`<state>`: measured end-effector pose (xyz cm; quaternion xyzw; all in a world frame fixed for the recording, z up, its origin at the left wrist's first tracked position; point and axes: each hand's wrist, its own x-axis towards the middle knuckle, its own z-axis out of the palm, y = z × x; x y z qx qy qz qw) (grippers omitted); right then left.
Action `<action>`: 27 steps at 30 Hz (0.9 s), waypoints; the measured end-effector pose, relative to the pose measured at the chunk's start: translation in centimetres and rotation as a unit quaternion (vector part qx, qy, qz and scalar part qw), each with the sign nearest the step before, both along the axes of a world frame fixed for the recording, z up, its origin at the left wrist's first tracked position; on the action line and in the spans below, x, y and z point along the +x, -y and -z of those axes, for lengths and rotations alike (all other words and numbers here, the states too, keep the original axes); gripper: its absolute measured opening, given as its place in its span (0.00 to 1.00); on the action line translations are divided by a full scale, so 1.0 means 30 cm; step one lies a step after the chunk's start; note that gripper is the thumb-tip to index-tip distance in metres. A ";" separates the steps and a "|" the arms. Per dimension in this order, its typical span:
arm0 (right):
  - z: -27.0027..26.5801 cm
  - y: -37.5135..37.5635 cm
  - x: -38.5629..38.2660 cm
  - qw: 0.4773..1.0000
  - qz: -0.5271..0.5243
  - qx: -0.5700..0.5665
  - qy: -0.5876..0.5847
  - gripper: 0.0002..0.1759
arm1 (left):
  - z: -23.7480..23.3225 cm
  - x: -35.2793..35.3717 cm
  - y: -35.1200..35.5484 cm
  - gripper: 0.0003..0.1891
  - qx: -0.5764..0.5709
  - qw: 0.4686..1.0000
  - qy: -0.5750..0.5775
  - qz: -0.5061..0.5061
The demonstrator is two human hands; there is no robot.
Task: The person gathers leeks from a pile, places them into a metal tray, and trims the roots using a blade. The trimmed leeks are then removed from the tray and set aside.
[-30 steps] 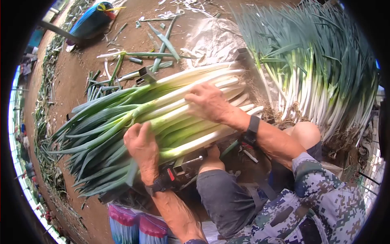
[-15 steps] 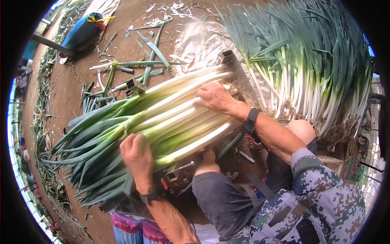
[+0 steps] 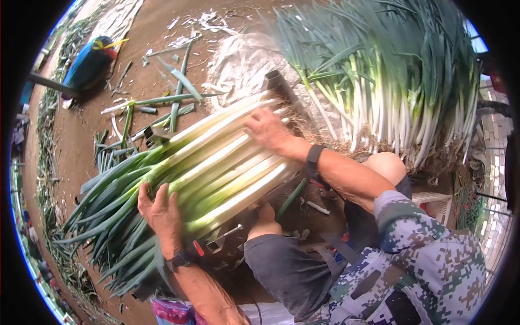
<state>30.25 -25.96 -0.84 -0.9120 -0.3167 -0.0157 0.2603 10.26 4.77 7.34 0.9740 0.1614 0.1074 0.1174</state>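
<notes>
A layer of long green onions (image 3: 219,170) lies side by side across a metal rack (image 3: 276,81), white stems toward the upper right and dark leaves fanning to the lower left. My left hand (image 3: 161,214) rests with fingers spread on the onions where white turns to green. Near the root end, my right hand (image 3: 266,130) has its fingers bent together over an upper white stem; its fingertips are partly hidden. Fringed roots show just beyond that hand.
At the upper right lies a big pile of green onions (image 3: 379,103), roots toward me. A pale sheet (image 3: 238,59) and cut leaves (image 3: 179,81) cover some of the soil. A blue bundle (image 3: 86,62) sits upper left; a white crate (image 3: 436,206) stands at right.
My left hand has opened from a closed grip, its fingers now spread over the onions. My right hand stays near the root end. The whole view has shifted, moving the scene leftward.
</notes>
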 end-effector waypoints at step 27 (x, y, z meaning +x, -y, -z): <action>0.593 1.155 0.285 0.874 0.376 -0.168 -0.258 0.49 | -0.148 0.087 0.151 0.17 0.056 0.992 -0.098 0.063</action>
